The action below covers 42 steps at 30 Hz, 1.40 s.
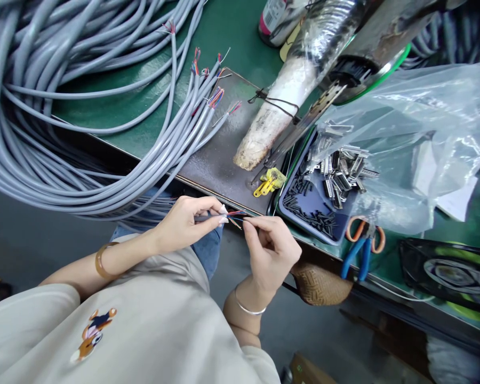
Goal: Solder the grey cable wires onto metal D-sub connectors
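Observation:
Near the middle of the view, my left hand [190, 221] pinches the end of a grey cable, with white wrapping at the thumb and fingertip. Thin coloured wires [235, 215], red, blue and others, fan out of that end to the right. My right hand [270, 242] has thumb and forefinger closed on the tips of one or more of these wires. Above and to the left lies a large bundle of grey cables [144, 184], several with stripped ends showing coloured wires.
On the green bench [232, 32] are a blue tray [310, 226] of metal connectors and black pieces, a yellow clip [269, 182], a wrapped tube [280, 101], a plastic bag [404, 122], pliers [364, 245] and a black fan [448, 269].

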Motion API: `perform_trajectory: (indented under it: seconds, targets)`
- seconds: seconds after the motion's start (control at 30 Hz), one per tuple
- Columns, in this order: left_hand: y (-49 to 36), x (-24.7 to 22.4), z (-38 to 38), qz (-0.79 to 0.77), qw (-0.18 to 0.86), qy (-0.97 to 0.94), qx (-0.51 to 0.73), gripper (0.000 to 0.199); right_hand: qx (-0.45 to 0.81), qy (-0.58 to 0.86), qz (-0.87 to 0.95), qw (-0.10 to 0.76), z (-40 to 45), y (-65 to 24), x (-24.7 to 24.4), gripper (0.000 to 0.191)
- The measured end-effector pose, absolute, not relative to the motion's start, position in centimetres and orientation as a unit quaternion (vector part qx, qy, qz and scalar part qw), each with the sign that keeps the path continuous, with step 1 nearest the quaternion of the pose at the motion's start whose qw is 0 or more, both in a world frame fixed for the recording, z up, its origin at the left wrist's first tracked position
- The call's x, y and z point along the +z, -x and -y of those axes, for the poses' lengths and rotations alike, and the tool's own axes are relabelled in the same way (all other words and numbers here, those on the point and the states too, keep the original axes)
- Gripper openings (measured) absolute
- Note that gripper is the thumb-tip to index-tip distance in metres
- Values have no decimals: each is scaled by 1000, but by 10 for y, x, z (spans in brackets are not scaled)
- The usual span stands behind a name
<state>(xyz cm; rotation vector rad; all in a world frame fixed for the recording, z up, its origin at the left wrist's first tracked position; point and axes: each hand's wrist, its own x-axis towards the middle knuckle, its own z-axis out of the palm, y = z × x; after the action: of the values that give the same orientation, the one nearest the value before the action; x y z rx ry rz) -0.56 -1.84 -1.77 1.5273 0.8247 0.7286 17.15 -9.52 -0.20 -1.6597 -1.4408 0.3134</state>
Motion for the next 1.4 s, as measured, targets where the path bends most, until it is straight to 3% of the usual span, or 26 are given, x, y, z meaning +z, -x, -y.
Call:
perform_trajectory:
  seconds: [0.33,0.6,1.4]
  targets:
    - [6,-18,20,-344,533,-698,332,10,207,659,569,446,92,-163,0,6]
    - [8,-15,15,-302,590,-674,327,10,286,652,516,476,92,-165,0,7]
    - [2,-8,15,-316,667,-600,308,17,237,658,535,474,95,-163,2,7]
